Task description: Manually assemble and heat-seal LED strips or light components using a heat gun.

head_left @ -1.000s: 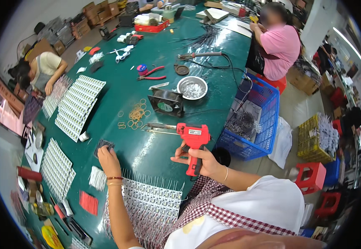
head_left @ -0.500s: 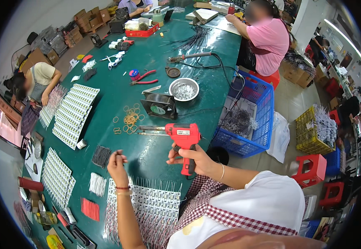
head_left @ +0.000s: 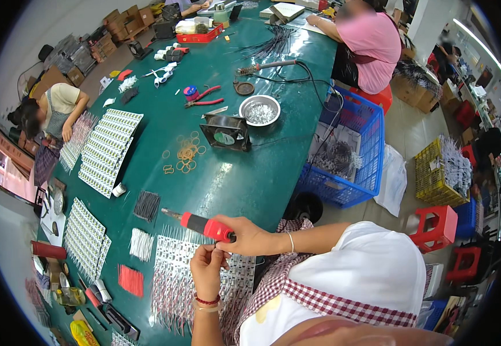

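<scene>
My right hand (head_left: 247, 235) is wrapped round the grip of a red and black soldering gun (head_left: 207, 226). The gun's slim metal tip points to the left, above the far edge of a circuit board panel with many thin wires (head_left: 172, 277). Just below the gun's rear end, my left hand (head_left: 206, 271) has its fingers pinched together, close to my right fingers. Whatever it pinches is too small to make out. Left of the panel lie bundles of black wires (head_left: 146, 206), white wires (head_left: 141, 244) and red wires (head_left: 130, 280).
A small black fan (head_left: 225, 134) stands near a metal bowl (head_left: 259, 111) and rubber bands (head_left: 187, 153). Further off lie red-handled pliers (head_left: 204, 98) and a soldering iron (head_left: 267, 66). More board panels (head_left: 107, 147) stand left. A blue crate (head_left: 348, 155) sits right; co-workers sit around the table.
The soldering gun has swung down and towards me, its tip lowered over the panel. My left hand has moved right, up against my right hand.
</scene>
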Demonstrator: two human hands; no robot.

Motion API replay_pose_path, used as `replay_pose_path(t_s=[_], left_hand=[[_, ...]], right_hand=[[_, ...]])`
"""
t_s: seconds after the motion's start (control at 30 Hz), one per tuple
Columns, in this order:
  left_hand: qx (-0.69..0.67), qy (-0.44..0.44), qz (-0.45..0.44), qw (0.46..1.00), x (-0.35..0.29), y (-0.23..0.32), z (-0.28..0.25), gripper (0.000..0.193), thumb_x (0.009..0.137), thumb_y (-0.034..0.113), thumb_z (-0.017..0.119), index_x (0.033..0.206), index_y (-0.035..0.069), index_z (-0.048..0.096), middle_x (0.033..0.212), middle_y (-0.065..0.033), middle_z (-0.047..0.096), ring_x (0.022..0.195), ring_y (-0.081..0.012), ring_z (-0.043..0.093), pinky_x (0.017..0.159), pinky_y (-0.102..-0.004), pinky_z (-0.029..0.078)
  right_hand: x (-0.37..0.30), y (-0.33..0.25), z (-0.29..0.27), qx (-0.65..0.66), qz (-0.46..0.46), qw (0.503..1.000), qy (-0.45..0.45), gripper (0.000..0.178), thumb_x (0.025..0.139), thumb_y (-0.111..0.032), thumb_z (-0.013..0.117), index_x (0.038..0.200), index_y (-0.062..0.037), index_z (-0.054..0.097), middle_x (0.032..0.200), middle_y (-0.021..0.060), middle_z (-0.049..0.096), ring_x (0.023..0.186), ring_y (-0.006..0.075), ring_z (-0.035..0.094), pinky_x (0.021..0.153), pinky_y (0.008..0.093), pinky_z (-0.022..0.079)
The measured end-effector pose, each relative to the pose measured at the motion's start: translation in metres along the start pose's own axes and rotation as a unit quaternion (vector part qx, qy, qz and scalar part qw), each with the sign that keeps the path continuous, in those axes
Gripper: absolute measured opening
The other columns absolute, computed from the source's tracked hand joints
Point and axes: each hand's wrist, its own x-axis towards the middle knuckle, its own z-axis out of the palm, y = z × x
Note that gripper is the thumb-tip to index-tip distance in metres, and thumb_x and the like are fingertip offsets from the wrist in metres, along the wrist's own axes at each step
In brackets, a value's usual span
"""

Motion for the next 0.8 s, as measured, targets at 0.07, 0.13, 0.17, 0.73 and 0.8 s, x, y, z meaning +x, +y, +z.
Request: replay_pose_path(t_s=[0.07,0.13,0.17,0.73,0.8], left_hand=[[-0.009,0.0,-0.004,1.0,-0.007,-0.001,-0.002,0.008,0.094,0.006,0.051,0.091,-0.001,0.056,0.075,-0.0075,0.064,0.056,-0.0075,0.052,0.051,-0.0195,0.041],[-0.003,-0.001,0.001,1.0,-0.013,-0.004,-0.002,0.007,0.095,0.003,0.048,0.094,0.0,0.054,0.077,-0.0062,0.064,0.064,-0.0075,0.055,0.056,-0.0183,0.04],[-0.002,-0.004,-0.002,1.0,-0.016,-0.005,-0.001,0.007,0.095,0.003,0.048,0.094,0.0,0.054,0.077,-0.0062,0.064,0.064,-0.0075,0.055,0.056,-0.0183,0.04],[0.163,0.106,0.096,0.976,-0.031,-0.013,0.003,0.006,0.092,0.001,0.052,0.088,-0.002,0.055,0.072,-0.0031,0.059,0.058,-0.0056,0.052,0.052,-0.0202,0.041],[0.163,0.109,0.081,0.977,-0.032,-0.012,0.004,0.006,0.092,0.001,0.051,0.09,-0.003,0.056,0.072,-0.0029,0.059,0.058,-0.0053,0.052,0.052,-0.0203,0.041]], right_hand=[[-0.003,-0.007,0.003,0.004,0.001,1.0,-0.018,0.043,0.079,-0.005,0.063,0.12,-0.0038,0.05,0.087,0.0127,0.063,0.075,0.0197,0.062,0.069,0.0324,0.049],[-0.006,-0.011,0.004,0.004,0.031,0.999,-0.042,0.042,0.079,-0.005,0.063,0.12,-0.0039,0.05,0.087,0.012,0.064,0.075,0.0189,0.062,0.068,0.0315,0.049],[-0.007,-0.012,0.005,0.007,0.025,0.999,-0.047,0.042,0.079,-0.005,0.063,0.12,-0.0042,0.051,0.088,0.0118,0.065,0.076,0.0189,0.063,0.067,0.0315,0.049],[-0.012,0.0,0.012,-0.038,-0.04,0.998,-0.041,0.042,0.077,-0.007,0.064,0.117,-0.0029,0.052,0.095,0.0171,0.064,0.087,0.0307,0.064,0.076,0.0359,0.049],[-0.01,0.0,0.011,-0.023,-0.03,0.997,-0.066,0.042,0.077,-0.006,0.064,0.117,-0.0031,0.052,0.095,0.0158,0.064,0.086,0.0263,0.064,0.075,0.0348,0.049]])
